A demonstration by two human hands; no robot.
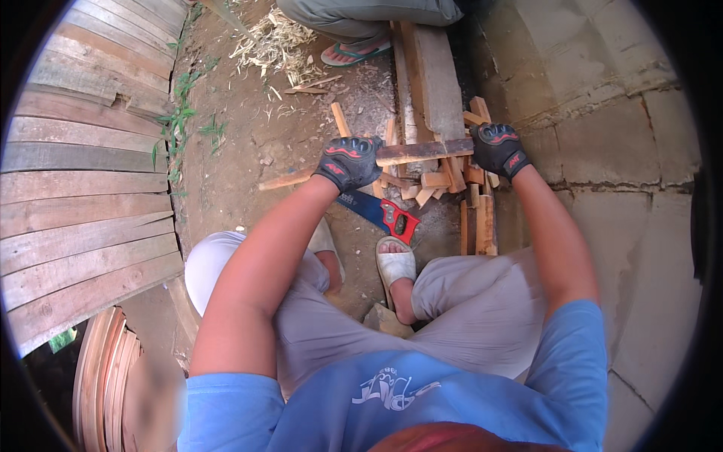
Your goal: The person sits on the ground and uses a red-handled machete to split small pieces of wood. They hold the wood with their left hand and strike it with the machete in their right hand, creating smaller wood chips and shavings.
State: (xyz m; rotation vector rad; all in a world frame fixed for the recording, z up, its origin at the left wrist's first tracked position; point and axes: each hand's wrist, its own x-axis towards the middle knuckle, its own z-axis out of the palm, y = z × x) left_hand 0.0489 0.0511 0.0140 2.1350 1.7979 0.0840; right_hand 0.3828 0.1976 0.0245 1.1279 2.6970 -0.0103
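Note:
A short dark-brown strip of wood (423, 153) lies crosswise in front of me, one end at each hand. My left hand (350, 161), in a black glove with red trim, is closed round its left end. At the right end my right hand (498, 149), gloved the same way, grips it too. Under the strip is a pile of wood offcuts (435, 180). A handsaw (398, 221) with a red handle and blue blade lies on the ground before my feet, its far end by my left wrist. Pale sticks (288, 180) show beside and beyond my left hand.
Beyond my hands a long wooden beam (443, 79) runs away from me. A co-worker's leg (369, 15) and green sandal (357, 54) are near its far end, beside wood shavings (280, 47). A plank wall (83, 173) stands left, a concrete block wall (602, 143) right.

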